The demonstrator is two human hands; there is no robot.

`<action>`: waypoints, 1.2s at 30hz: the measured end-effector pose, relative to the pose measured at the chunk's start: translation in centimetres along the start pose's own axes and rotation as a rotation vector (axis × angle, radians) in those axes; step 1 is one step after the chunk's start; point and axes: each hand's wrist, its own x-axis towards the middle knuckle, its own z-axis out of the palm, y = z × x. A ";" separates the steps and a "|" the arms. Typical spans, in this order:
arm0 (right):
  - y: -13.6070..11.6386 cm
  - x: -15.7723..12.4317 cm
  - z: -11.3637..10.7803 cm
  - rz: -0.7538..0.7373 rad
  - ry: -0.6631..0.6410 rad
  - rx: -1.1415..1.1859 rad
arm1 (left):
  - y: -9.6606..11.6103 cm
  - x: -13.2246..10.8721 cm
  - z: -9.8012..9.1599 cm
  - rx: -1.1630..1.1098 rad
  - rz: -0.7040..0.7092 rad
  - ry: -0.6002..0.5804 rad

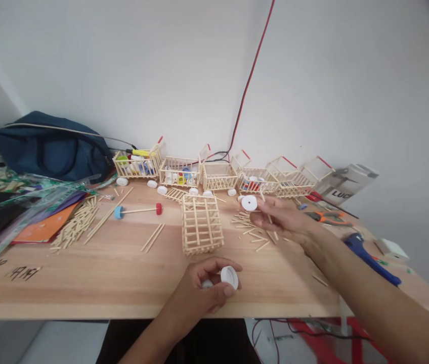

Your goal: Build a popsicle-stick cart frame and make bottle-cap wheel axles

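Note:
My left hand (209, 288), near the table's front edge, pinches a white bottle cap (229, 278) with its hollow side showing. Another white piece (207, 284) sits deeper in that palm, partly hidden by the fingers. Farther out on the right, my right hand (285, 217) is closed at the fingertips on a white cap with a small hole in its middle (250, 202). A thin stick crosses those fingers; whether it is gripped is unclear. Between and beyond the hands lies a stick-built basket frame (202, 222), its slatted side up.
Several small stick carts (220, 176) line the wall, some loaded with caps. A stick axle with blue and red caps (140, 210) lies left of centre. Loose sticks (76, 225) pile beside orange paper (47, 222). Pliers (330, 218) and a blue-handled tool (372, 260) rest right.

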 end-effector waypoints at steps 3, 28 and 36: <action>-0.6 1.7 -2.4 -0.042 0.288 -0.148 | 0.1 0.0 0.2 -0.013 0.020 -0.004; 4.9 -1.1 9.0 -0.198 0.279 -0.775 | 0.4 -0.3 0.0 0.123 0.007 -0.007; 4.2 -4.3 7.0 -0.165 0.336 -0.809 | 0.4 -0.2 0.3 0.057 0.024 0.027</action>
